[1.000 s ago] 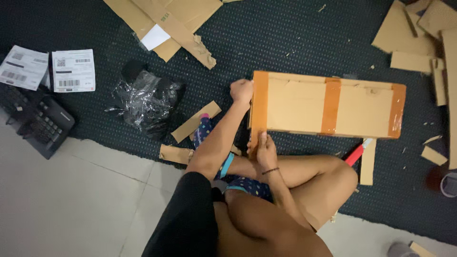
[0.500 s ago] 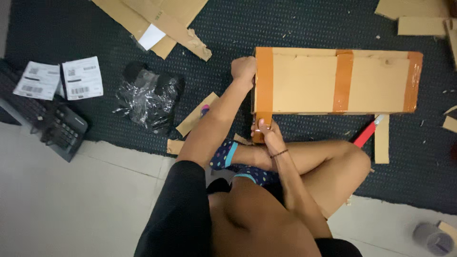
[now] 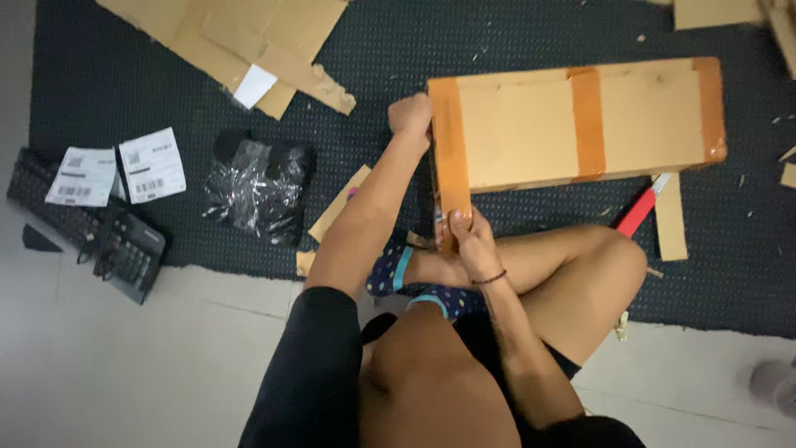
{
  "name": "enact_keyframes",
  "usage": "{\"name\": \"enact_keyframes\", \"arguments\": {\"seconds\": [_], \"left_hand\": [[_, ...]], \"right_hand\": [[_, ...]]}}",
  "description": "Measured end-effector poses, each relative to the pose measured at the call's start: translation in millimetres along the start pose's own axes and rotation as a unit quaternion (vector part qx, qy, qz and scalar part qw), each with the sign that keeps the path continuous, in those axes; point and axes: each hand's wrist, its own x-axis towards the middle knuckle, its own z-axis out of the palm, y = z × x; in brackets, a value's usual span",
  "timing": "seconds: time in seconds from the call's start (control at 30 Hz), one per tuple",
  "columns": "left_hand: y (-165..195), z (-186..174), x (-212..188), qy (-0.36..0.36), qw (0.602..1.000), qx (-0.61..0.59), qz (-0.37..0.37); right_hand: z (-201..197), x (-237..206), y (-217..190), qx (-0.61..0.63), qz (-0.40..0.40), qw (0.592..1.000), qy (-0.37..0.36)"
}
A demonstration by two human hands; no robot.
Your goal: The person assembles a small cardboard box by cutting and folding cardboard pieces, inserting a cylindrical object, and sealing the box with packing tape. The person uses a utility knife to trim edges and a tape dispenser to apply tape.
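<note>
Both hands are clamped on the cardboard box (image 3: 580,124) lying on the dark mat (image 3: 124,75): left hand (image 3: 412,114) fisted on the far corner, right hand (image 3: 466,235) pinched shut on the near taped edge. Tape could probably be creased or stuck crooked if that edge gets tugged sideways.

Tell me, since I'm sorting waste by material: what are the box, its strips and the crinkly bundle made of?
The box looks like matte brown cardboard. Its strips seem glossy brown plastic tape, shining at the corner. The crinkly bundle appears to be clear plastic film over something black, with bright creases.
</note>
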Motion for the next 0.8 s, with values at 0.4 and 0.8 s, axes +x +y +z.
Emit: {"name": "enact_keyframes", "arguments": {"seconds": [0.4, 0.8], "left_hand": [[-1, -2, -2, 0.014, 1.000, 0.006, -0.013], [18, 3, -26, -0.009, 0.999, 0.053, 0.000]], "right_hand": [[1, 4, 8, 0.003, 0.001, 1.000, -0.008], [6, 28, -5, -0.033, 0.034, 0.999, -0.015]]}}
